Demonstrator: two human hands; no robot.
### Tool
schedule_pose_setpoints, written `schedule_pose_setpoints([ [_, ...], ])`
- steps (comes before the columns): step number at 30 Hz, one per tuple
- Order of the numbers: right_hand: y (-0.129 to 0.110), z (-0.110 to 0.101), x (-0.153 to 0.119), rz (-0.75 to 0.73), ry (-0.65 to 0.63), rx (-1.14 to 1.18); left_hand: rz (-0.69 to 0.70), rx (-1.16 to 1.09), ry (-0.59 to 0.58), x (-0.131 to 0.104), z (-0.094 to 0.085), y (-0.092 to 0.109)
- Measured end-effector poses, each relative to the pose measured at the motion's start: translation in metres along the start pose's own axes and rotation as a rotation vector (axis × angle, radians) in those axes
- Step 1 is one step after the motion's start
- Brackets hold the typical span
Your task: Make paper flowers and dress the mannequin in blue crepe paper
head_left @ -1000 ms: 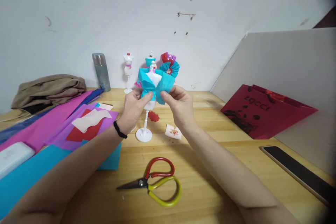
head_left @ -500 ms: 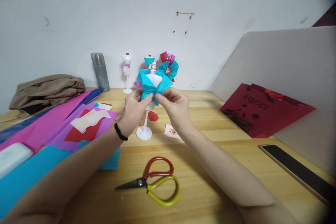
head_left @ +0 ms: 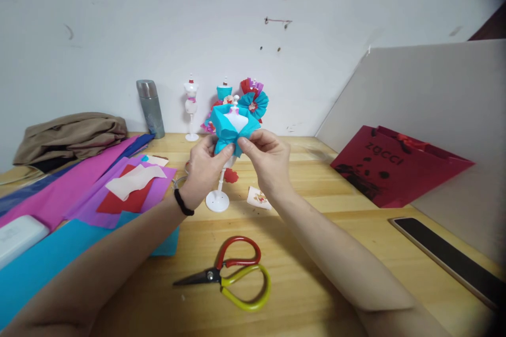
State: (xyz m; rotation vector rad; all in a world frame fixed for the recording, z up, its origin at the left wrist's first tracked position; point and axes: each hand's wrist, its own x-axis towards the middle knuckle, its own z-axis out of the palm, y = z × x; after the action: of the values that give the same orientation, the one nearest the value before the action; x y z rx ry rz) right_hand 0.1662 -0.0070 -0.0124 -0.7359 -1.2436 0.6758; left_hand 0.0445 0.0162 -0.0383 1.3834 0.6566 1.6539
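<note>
A small white mannequin (head_left: 236,122) on a round-based stand leans slightly at the middle of the table, with blue paper (head_left: 227,133) wrapped around its shoulders and bust. My left hand (head_left: 204,168) pinches the lower left of this paper at the waist, thumb in front. On the other side, my right hand (head_left: 271,160) grips the paper between thumb and fingers, close to the left thumb. A red paper piece (head_left: 231,176) lies behind the stand, and a white piece with a small print (head_left: 259,198) rests near my right wrist. Scissors (head_left: 229,274) lie in front with their blades pointing left.
Coloured paper sheets (head_left: 136,181) and a folded brown cloth (head_left: 75,134) cover the left side. A bottle (head_left: 150,108) and several dressed mannequins (head_left: 192,105) stand by the wall. Rightward are a red bag (head_left: 395,168) and a phone (head_left: 446,260).
Both hands and the top of the mannequin have shifted slightly right. The grip on the blue paper continues, and the scissors are where they were.
</note>
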Motion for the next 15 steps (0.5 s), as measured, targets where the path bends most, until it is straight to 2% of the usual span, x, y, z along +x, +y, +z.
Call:
schedule_pose_setpoints([
  [15, 0.0004, 0.0016, -0.0017, -0.036, 0.01, -0.06, 0.052, 0.083, -0.025, -0.0036, 0.0017, 0.0042],
])
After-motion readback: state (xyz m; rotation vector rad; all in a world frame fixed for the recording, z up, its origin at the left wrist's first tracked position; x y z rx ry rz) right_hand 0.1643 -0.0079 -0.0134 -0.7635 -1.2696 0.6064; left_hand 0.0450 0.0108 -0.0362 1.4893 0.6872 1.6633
